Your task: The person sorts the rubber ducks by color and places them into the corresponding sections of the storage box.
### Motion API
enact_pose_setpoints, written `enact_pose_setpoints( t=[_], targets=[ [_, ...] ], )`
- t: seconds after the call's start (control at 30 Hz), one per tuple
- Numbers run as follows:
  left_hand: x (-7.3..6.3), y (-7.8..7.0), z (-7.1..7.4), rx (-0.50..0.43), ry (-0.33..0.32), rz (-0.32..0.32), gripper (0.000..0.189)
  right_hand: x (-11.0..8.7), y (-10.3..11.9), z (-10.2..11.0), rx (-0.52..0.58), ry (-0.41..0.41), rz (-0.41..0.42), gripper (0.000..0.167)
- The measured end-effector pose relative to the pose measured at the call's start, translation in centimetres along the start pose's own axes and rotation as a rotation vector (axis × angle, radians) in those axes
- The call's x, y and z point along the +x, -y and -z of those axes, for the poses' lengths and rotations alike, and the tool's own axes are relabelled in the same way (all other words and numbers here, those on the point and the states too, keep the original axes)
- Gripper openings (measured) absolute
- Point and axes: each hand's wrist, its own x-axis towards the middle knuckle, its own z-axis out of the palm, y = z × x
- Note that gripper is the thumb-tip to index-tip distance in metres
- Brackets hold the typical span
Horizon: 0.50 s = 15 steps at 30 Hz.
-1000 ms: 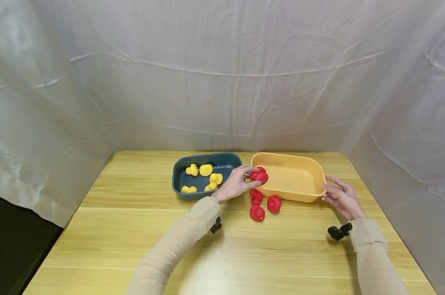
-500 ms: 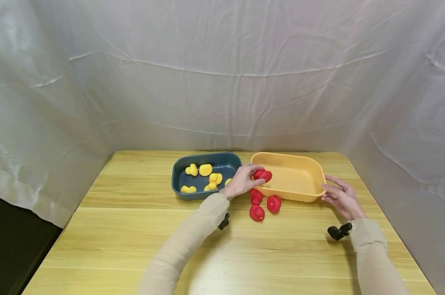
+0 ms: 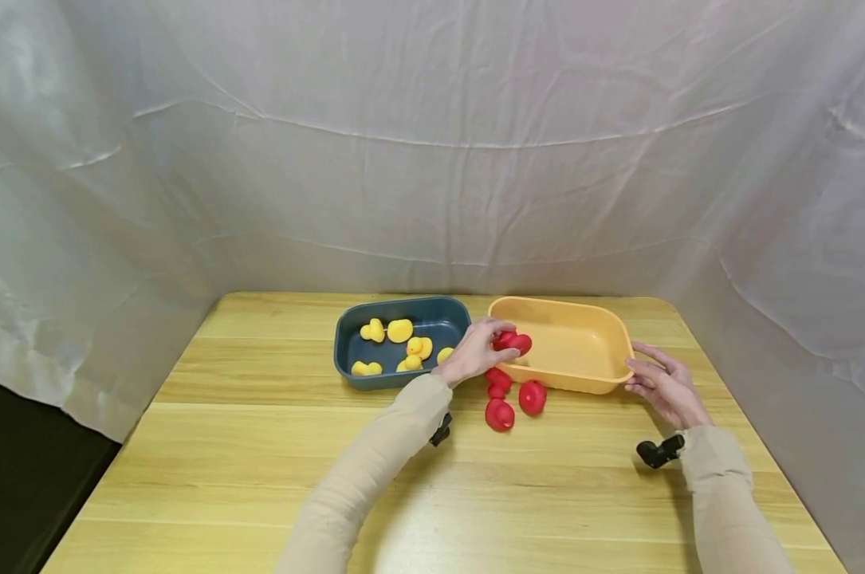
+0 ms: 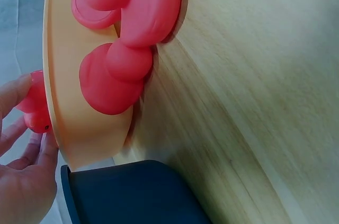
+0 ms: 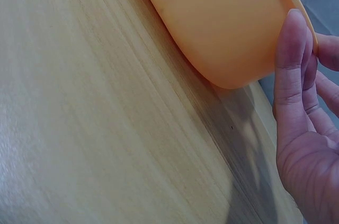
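Note:
In the head view my left hand [image 3: 477, 351] holds a red rubber duck [image 3: 516, 343] at the left end of the orange tray [image 3: 557, 381]. From the left wrist, that duck [image 4: 36, 102] shows between thumb and fingers just beyond the tray's rim, partly hidden by it. My right hand [image 3: 667, 388] is at the tray's right end. In the right wrist view its thumb lies on the tray's outer wall [image 5: 222, 33] and the forefinger is over the rim, pinching it. Red rubber ducks [image 3: 532, 397] lie on the table against and near the tray's front side.
A dark blue tray [image 3: 403, 304] stands left of the orange one, with several yellow rubber ducks [image 3: 399, 331] inside. Both trays sit toward the back of the wooden table [image 3: 518, 494]. Pale curtains [image 3: 432, 199] hang behind and at the sides.
My left hand has shifted right with the red duck, further over the orange tray, uncovering another yellow duck in the blue tray. The right hand stays where it was.

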Motion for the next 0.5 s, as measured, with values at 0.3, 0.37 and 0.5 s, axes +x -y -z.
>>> enact_pose_setpoints(
  t=[0.3, 0.37, 0.5],
  targets=[
    [-0.3, 0.1, 0.3, -0.035, -0.013, -0.016, 0.052, -0.1, 0.1, 0.0, -0.002, 0.005, -0.002, 0.034],
    [-0.6, 0.1, 0.4, -0.063, -0.014, -0.033, 0.051, -0.1, 0.1, 0.1, 0.001, 0.009, -0.001, 0.035],
    [-1.8, 0.2, 0.9, -0.164, 0.004, -0.033, 0.050, 0.0, 0.1, 0.0, 0.005, 0.015, 0.005, 0.035]
  ],
)
